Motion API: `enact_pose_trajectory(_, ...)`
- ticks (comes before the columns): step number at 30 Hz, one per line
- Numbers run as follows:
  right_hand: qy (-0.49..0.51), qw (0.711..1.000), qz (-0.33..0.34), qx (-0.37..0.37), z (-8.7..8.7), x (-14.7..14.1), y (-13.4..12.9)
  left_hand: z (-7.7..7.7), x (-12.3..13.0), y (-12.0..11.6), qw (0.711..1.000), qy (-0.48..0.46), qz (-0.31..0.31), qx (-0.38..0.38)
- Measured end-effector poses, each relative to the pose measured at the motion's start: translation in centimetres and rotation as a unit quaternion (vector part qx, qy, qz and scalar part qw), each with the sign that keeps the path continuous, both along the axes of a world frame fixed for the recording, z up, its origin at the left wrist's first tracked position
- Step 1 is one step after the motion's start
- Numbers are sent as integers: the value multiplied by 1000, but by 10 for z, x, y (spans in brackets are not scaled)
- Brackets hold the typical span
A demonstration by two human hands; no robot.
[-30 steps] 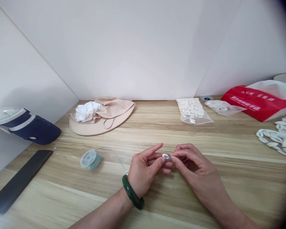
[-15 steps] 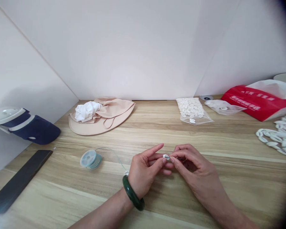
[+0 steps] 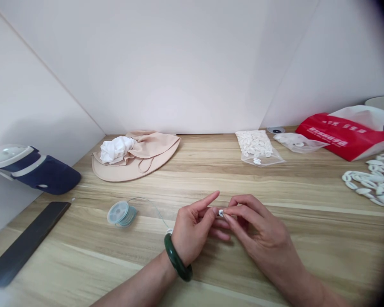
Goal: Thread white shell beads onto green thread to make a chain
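Note:
A small white cowrie shell (image 3: pixel 221 212) sits between my two hands above the table. My left hand (image 3: pixel 195 228), with a dark green bangle (image 3: pixel 177 258) on its wrist, presses thumb against fingers at the shell's left edge; its index finger sticks out. The thumb and index fingertips of my right hand (image 3: pixel 259 226) pinch the shell's right side and partly cover it. Pale blue cord (image 3: pixel 160 213) runs from a clear spool (image 3: pixel 122 214) toward my left wrist, where another white piece (image 3: pixel 169 231) shows. Whether cord passes through the held shell is hard to see.
A bag of shells (image 3: pixel 256 147) and a smaller bag (image 3: pixel 299 143) lie at the back right, beside a red tissue pack (image 3: pixel 345 136). Strung shells (image 3: pixel 371 185) are at far right. Leftward are a beige hat (image 3: pixel 160 155), a blue bottle (image 3: pixel 56 172) and a dark flat bar (image 3: pixel 28 243).
My right fingertips have moved slightly left and now cover more of the shell. My left thumb has drawn back a little to the shell's edge. The spool stays put.

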State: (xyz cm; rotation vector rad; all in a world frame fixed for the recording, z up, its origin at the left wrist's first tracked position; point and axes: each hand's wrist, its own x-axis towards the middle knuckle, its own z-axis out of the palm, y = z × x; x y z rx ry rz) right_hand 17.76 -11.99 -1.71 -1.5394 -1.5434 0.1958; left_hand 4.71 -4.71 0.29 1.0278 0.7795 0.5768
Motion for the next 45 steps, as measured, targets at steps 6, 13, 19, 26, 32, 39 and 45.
enact_pose_trajectory(6, 120, 990, -70, -23, 4, 3, 2, -4, -5, -2, 996, 40, 2, 80)
enact_pose_trajectory(13, 47, 999, 5, -19, 2, 1, 3, -1, -7, 0, 996, 39, -3, 86)
enact_pose_trajectory(19, -6, 1000, 12, 22, 0, 2, 4, 4, -9, 6, 994, 56, 14, 92)
enact_pose_trajectory(26, 159, 982, -3, -100, -2, 0, 1, 13, -14, 16, 989, 61, 54, 127)
enact_pose_trajectory(32, 334, 931, 41, -143, 6, -1, 2, 24, -16, 10, 959, 63, 25, 274)
enact_pose_trajectory(39, 410, 888, 121, -171, 24, 2, 0, 37, -15, 2, 922, 138, -5, 363)
enact_pose_trajectory(45, 477, 844, 165, -179, 24, -4, 2, 37, -13, 0, 893, 125, -25, 432)
